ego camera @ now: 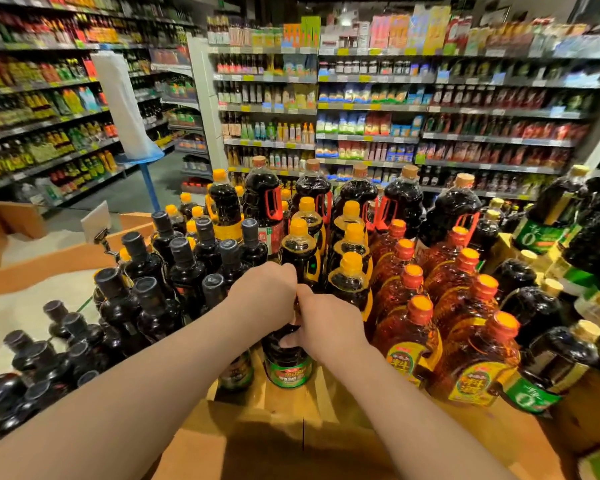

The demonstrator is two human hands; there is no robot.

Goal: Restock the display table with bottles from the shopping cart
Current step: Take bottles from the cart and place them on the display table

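Note:
A dark bottle with a green label [287,365] stands upright on the wooden display table [291,403], near its front edge. My right hand [326,327] grips the bottle's shoulder, fingers curled round it. My left hand [262,294] is closed over the bottle's top, hiding the neck and cap. A second green-labelled dark bottle [238,374] stands just left of it, partly hidden behind my left forearm. The shopping cart is not in view.
Black-capped dark bottles [174,271] crowd the left of the table. Orange-capped dark bottles [350,268] stand behind my hands, amber bottles [416,327] to the right, and large green-labelled bottles [548,362] at far right. Stocked shelves [361,109] fill the background. Cardboard bins [32,268] sit left.

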